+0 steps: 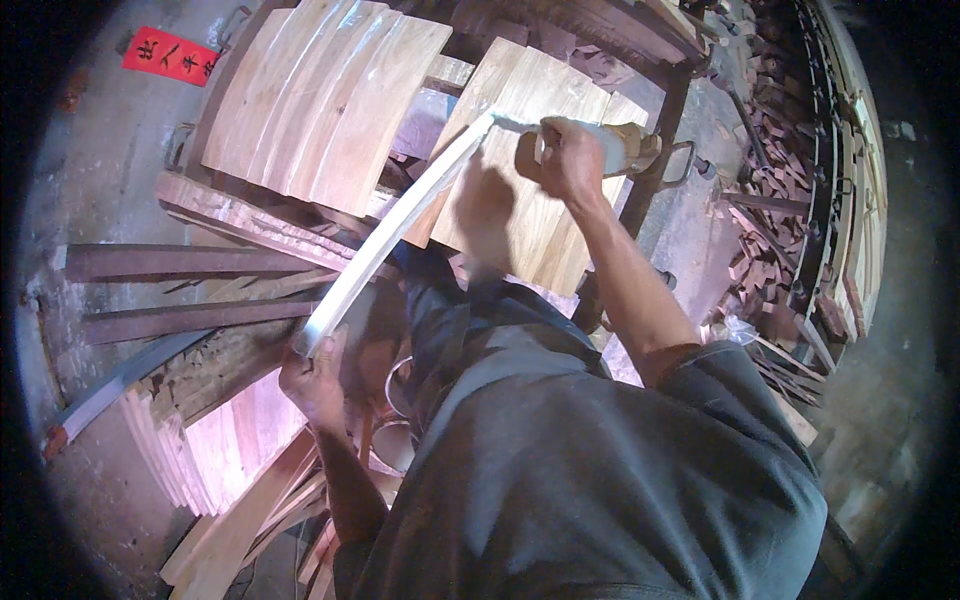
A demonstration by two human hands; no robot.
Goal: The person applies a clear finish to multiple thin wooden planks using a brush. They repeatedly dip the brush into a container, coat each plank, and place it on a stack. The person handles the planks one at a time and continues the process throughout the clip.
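Note:
A long, pale wooden strip [395,235] slants up from lower left to upper middle, its narrow edge bright and shiny. My left hand [315,380] is closed round its lower end. Across from it, my right hand [572,162] grips what looks like a squeeze bottle [628,148], whitish and tan. A thin nozzle [513,124] points left from that hand and meets the strip's far end. Below the right hand lie several wooden boards [555,215] side by side, with a dark shadow on them. Another row of boards [330,100] rests to the left, touching edge to edge.
Dark wooden bars [190,262] stick out at left, near a wooden beam [260,225]. More boards [240,440] are stacked at lower left. Wood offcuts [775,150] heap up at right beside long timbers [860,200]. A red paper [170,56] lies at upper left.

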